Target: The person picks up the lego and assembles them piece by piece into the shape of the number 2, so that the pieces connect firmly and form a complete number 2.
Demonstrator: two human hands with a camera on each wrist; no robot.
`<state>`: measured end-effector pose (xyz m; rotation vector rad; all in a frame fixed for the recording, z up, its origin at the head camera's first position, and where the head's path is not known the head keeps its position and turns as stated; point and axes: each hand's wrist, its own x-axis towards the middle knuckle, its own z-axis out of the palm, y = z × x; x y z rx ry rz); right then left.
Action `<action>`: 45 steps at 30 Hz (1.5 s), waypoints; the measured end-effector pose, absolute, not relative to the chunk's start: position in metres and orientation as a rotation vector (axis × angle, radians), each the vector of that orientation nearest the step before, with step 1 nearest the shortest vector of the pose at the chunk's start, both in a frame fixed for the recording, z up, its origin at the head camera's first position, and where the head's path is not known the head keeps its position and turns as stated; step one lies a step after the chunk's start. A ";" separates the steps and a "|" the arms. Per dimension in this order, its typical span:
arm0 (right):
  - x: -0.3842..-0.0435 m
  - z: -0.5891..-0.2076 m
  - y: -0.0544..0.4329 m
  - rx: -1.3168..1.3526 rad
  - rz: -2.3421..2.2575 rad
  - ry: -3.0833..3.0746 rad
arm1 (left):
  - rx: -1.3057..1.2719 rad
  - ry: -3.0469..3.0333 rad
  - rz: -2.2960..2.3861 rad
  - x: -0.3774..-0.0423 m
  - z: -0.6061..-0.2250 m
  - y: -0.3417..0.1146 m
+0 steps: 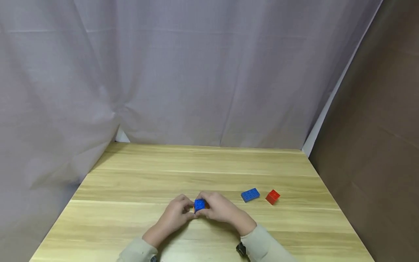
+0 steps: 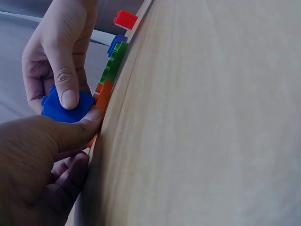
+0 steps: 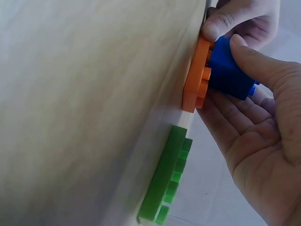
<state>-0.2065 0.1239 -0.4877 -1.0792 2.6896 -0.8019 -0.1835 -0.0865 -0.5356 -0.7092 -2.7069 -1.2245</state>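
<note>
Near the front middle of the table, my right hand (image 1: 217, 207) pinches a blue block (image 1: 199, 205) between thumb and fingers. Under it lies a flat orange studded brick (image 3: 195, 77), flush on the tabletop. The blue block stands upright on the orange studs; whether it is fully seated I cannot tell. My left hand (image 1: 176, 213) grips the other end of the orange brick, its thumb (image 2: 77, 134) along the side. A green studded brick (image 3: 164, 176) lies close beside, apart from the orange one; in the head view the right hand hides it.
To the right on the wooden table (image 1: 147, 182) lie a blue studded brick (image 1: 250, 195) and a red block (image 1: 272, 197). Grey cloth (image 1: 170, 72) hangs behind the table, and a brown cloth (image 1: 376, 145) along its right side.
</note>
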 end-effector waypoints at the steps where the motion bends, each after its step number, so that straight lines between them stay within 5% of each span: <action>1: -0.207 -0.488 0.125 -1.076 -0.804 2.692 | -0.710 -2.711 -1.219 -0.184 -0.535 -0.086; 45: -0.204 -0.476 0.112 -1.053 -0.600 2.740 | -0.668 -2.766 -1.156 -0.183 -0.536 -0.084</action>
